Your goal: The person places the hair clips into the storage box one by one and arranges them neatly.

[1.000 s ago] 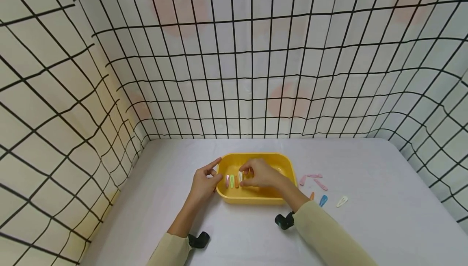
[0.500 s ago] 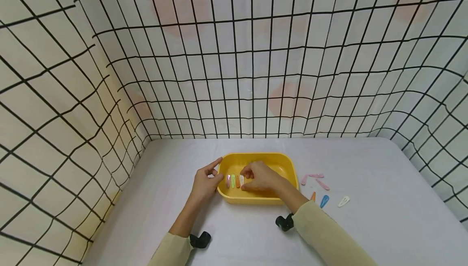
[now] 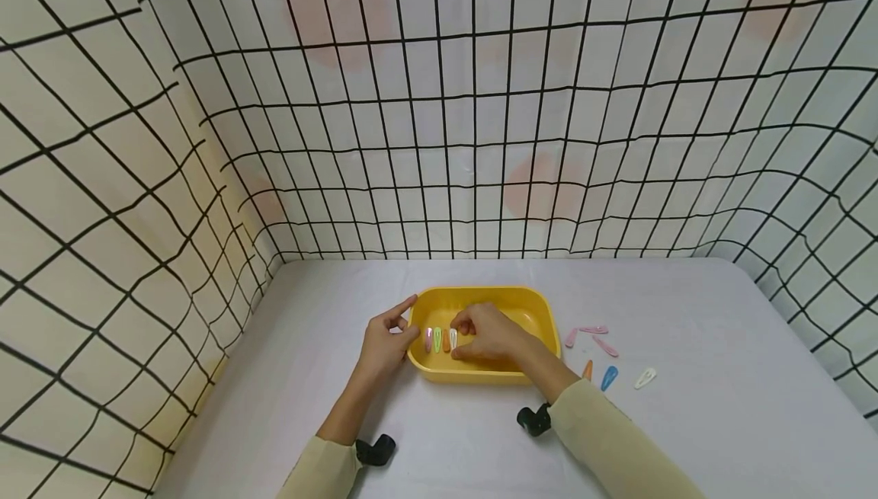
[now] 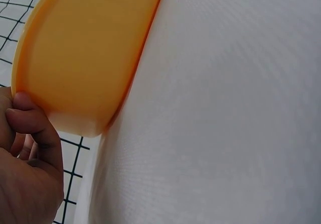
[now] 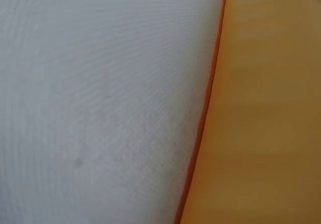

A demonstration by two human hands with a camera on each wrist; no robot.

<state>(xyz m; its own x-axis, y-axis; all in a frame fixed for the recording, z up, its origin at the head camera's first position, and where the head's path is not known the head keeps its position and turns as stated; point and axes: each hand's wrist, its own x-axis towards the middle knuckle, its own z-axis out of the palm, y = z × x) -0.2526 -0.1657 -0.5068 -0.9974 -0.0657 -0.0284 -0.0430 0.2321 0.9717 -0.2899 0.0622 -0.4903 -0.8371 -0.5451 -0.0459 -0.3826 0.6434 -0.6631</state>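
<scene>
In the head view my left hand grips the left end of a yellow plastic tray, thumb over the rim. The left wrist view shows the curled fingers of that hand at the tray's rim. Inside the tray, my right hand pinches a white snap hair clip between thumb and index finger, close over the tray floor. Left of it, a pink hair clip, a green hair clip and an orange hair clip lie side by side in a row. The right wrist view shows only tray wall and tablecloth, no fingers.
Right of the tray, pink hair clips, an orange clip, a blue clip and a white clip lie loose on the white table. A cloth backdrop with black grid lines stands behind and at both sides.
My right hand has shifted the white hair clip slightly toward the near side, beside the orange one. The left hand keeps its hold on the tray.
</scene>
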